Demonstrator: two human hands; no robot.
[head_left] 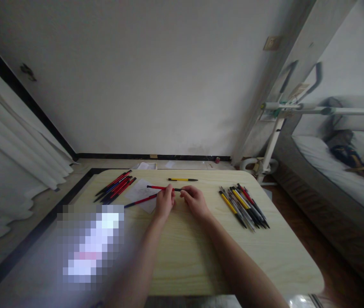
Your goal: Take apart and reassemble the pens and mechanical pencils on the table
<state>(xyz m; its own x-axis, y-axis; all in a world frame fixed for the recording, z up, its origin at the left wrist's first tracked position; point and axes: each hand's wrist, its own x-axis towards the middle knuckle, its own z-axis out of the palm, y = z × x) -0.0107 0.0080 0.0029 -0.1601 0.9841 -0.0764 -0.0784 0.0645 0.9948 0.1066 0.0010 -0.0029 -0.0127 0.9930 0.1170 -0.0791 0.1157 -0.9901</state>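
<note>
A red pen [158, 187] with a dark front end lies level between my hands, above the table. My left hand [165, 202] pinches its middle. At its dark end, the fingers of my right hand [195, 200] are closed on it. Another red and dark pen [141, 200] rests partly on a white sheet of paper [139, 187], its right end hidden by my left hand. Beyond my hands a yellow and black pen [182, 179] lies alone across the table.
On the pale wooden table [184, 256], several red and dark pens [115, 187] are piled at left. Several yellow, clear and red pens [244, 207] form a bundle at right. A blurred, pixelated bright patch [93, 246] covers the left front. White exercise equipment [274, 137] stands beyond the right side.
</note>
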